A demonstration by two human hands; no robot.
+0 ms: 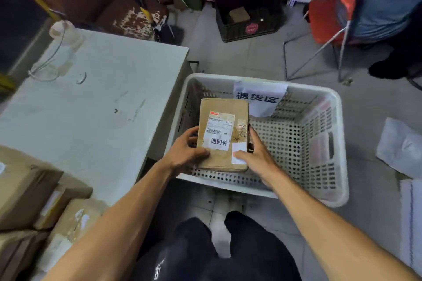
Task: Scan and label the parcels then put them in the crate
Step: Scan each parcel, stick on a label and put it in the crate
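On my far left, a stack of brown cardboard boxes point(34, 201) waited by my elbow, which I judged were parcels not yet handled. Above them ran the pale green table point(96, 107), scuffed and marked, with a clear plastic bottle point(65, 34) and a thin loop of cable point(49, 61) at its far corner.

Moving in, my left hand point(185, 150) gripped the parcel's point(222, 134) left edge, thumb laid over the top face and fingers curled beneath. The parcel was a flat brown carton, held level over the left half of the white crate point(338, 143), inside its rim; whether its bottom touched the perforated floor I could not tell. On top it carried a barcode label point(220, 125), a white sticker with printed characters point(219, 141) under it, and a small blank white label point(238, 153) at the near right corner. So labelling looked done for this one, scanning I could only assume, and only the letting go remained.

My right hand point(255, 155) gripped the right edge, thumb pressing that small label. The crate held nothing else that I could see, bar a paper sign point(260, 98) hung on its far wall.

Further right, grey tiled floor point(251, 57), a dark crate point(249, 20) with a small box inside, an orange chair point(328, 9), another person's legs point(392, 29), and white soft packets point(402, 148) lying on the floor.
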